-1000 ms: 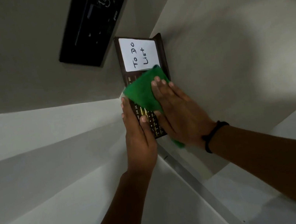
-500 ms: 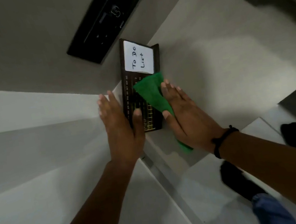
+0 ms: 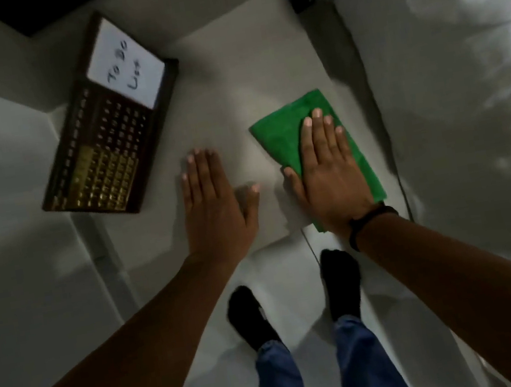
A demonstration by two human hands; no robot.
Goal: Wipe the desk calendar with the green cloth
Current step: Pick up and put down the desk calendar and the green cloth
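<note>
The dark brown desk calendar (image 3: 106,150) lies at the left of the pale desk top (image 3: 228,73), with gold date tiles and a white "To Do List" card at its far end. The green cloth (image 3: 275,138) lies flat on the desk to the right of it. My right hand (image 3: 328,175) presses flat on the cloth, fingers together. My left hand (image 3: 212,203) rests flat on the bare desk between calendar and cloth, fingers spread, holding nothing. Neither hand touches the calendar.
A black panel (image 3: 18,16) hangs on the wall behind the calendar. White rumpled bedding (image 3: 466,93) fills the right side. A thin cable (image 3: 311,248) runs down from the desk's near edge. Below are my legs in blue trousers (image 3: 309,375) and dark socks.
Both hands left the calendar and moved right onto the desk. The right hand carried the green cloth off the calendar and laid it flat. The camera tilted down, showing my feet.
</note>
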